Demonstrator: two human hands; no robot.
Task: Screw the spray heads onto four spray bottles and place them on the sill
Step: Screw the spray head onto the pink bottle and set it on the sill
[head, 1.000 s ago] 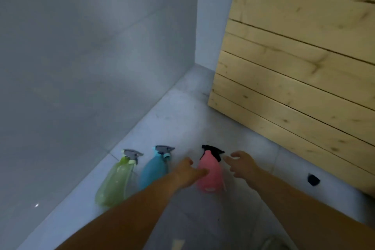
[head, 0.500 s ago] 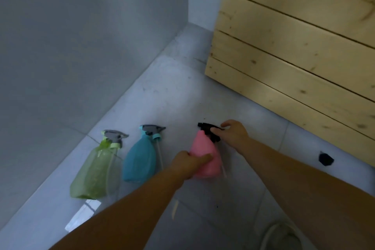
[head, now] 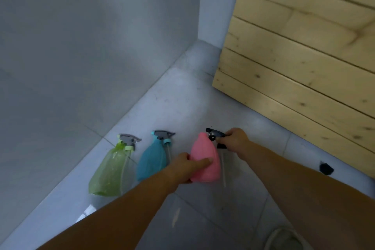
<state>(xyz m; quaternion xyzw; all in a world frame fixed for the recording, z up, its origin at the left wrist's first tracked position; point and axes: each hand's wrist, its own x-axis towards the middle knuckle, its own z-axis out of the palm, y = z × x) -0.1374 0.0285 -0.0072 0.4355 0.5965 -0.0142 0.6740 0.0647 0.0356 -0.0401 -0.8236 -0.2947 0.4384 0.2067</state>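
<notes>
Three spray bottles lie on the grey tiled floor [head: 182,95] near the wall. The green bottle [head: 110,170] is on the left and the blue bottle [head: 152,160] in the middle, each with a grey spray head beside its neck. My left hand [head: 185,165] grips the body of the pink bottle [head: 205,158]. My right hand [head: 235,141] holds the black spray head [head: 215,134] just right of the pink bottle's neck, and its white tube [head: 223,168] hangs outside the bottle.
A grey wall [head: 81,46] runs along the left. A light wooden plank panel [head: 304,57] stands at the right. A small black object [head: 325,168] lies on the floor by the panel. A shoe toe [head: 284,239] shows at the bottom right.
My left hand closed on the pink bottle and my right hand took hold of the black spray head. The head now sits off to the right of the neck, tube exposed.
</notes>
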